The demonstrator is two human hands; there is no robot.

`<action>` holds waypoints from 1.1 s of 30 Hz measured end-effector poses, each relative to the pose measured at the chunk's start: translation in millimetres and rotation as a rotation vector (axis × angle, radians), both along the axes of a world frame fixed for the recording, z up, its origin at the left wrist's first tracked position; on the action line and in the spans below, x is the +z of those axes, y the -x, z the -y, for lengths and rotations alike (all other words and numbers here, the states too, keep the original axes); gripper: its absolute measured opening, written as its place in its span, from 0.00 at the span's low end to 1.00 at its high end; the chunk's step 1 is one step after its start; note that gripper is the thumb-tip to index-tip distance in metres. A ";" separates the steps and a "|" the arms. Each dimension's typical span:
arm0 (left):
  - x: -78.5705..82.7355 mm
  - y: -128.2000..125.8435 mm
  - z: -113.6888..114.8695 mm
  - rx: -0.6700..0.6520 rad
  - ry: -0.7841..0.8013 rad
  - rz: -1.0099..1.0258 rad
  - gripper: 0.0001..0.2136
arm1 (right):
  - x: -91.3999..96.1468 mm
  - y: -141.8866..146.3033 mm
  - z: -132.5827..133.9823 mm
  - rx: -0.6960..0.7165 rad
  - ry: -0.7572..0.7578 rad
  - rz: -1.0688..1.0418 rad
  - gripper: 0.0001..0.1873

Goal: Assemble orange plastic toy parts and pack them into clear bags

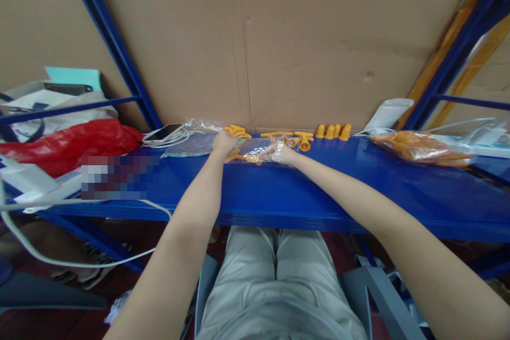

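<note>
The left hand (223,143) is curled against the left end of a clear bag (258,145) with orange pieces (252,158); I cannot tell its grip. The right hand (282,153) touches the other end, openness unclear. On the counter (274,191), the bag's long axis runs left-right.

Single head-worn view, forward and down over the blue tabletop (271,191)

Right hand (283,153), fingertips blurred amid glare from clear bag (253,145)
</note>
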State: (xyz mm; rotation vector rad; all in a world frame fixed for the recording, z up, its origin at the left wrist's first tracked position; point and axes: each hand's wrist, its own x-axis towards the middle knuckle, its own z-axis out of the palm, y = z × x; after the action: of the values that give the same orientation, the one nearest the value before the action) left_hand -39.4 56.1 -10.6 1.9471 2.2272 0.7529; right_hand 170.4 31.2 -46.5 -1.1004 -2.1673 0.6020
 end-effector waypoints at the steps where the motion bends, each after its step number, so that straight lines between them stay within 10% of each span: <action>1: 0.4 -4.6 1.4 0.003 -0.041 -0.020 0.11 | -0.1 -0.1 0.6 0.002 0.011 -0.008 0.10; 9: -16.7 -45.7 -0.3 -0.200 -0.298 -0.071 0.13 | 1.5 1.2 7.5 0.007 0.104 -0.082 0.08; 33: -31.4 -47.4 -17.2 -0.342 -0.253 -0.159 0.18 | 8.1 1.8 18.9 0.024 0.320 -0.235 0.08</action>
State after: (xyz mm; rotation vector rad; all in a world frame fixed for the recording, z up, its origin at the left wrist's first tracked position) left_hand 7.9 73.4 -42.0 2.5009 1.8689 0.8899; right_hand 168.6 12.3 -38.4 -1.1026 -1.9264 1.0617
